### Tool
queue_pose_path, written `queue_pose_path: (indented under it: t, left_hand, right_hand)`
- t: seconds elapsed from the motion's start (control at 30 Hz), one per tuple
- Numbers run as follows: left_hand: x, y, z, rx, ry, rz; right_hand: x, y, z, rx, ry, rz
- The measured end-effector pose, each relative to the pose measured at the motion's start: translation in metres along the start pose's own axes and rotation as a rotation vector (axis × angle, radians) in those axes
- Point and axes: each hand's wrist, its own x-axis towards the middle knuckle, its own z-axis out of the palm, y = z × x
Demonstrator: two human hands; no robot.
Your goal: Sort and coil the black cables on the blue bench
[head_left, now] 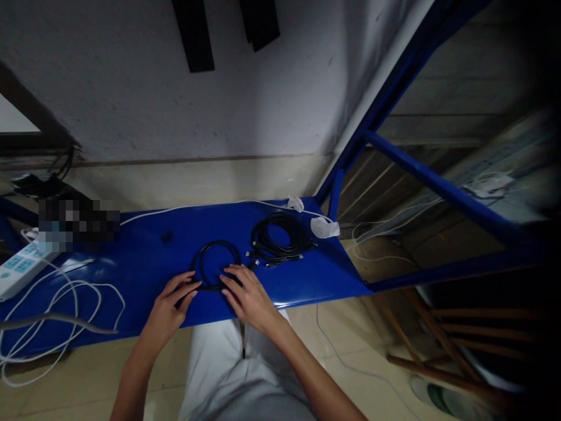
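A coiled black cable lies on the blue table in front of me. My left hand rests at the coil's lower left edge, fingers stretched out and touching the cable. My right hand lies flat on the coil's lower right side, fingers spread over it. A loose end of black cable hangs down off the table edge below my right hand. A second, thicker bundle of black cables sits just to the right, untouched.
White cables loop over the table's left end beside a white power strip. White adapters lie at the back right corner. A blue metal frame and wooden chair legs stand to the right. A wall is behind.
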Motion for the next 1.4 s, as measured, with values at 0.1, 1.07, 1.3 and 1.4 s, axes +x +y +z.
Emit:
queue_pose_path:
  t: [0.1, 1.07, 1.3, 1.4]
  left_hand:
    - [0.005, 0.008, -0.001, -0.005, -0.025, 0.009]
    - [0.106, -0.073, -0.034, 0.254, 0.604, -0.182]
    - [0.094, -0.059, -0.031, 0.204, 0.682, -0.205]
    - [0.093, -0.060, -0.031, 0.182, 0.705, -0.226]
  right_hand:
    - [-0.001, -0.003, 0.011, -0.040, -0.004, -0.030]
    - [-0.005, 0.002, 0.012, 0.063, 0.034, -0.010]
    - [-0.005, 0.001, 0.012, 0.088, 0.056, 0.029]
    - [-0.005, 0.001, 0.012, 0.086, 0.053, 0.032]
